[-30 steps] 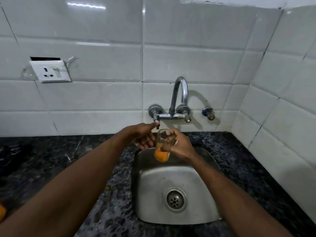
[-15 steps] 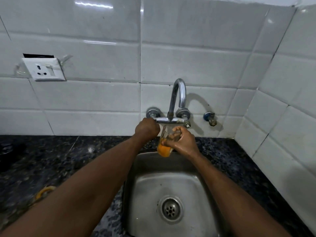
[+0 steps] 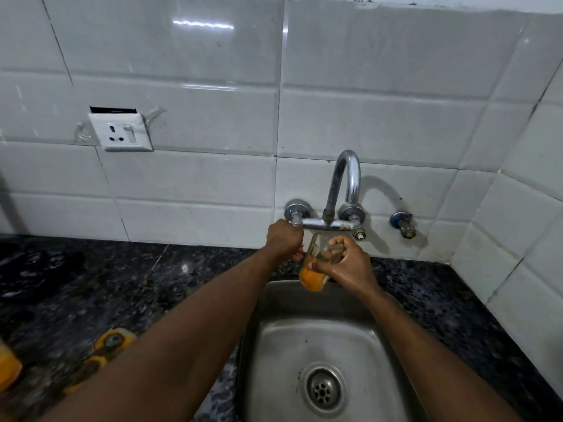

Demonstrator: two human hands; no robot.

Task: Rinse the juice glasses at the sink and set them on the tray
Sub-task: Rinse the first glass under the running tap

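Both hands as before: left hand (image 3: 283,239) fisted on tap handle (image 3: 295,221), right hand (image 3: 350,263) around juice glass (image 3: 315,266).

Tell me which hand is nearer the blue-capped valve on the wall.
Right. The right hand, holding the glass, sits below-left of the valve; the left hand is farther left, at the tap handle.
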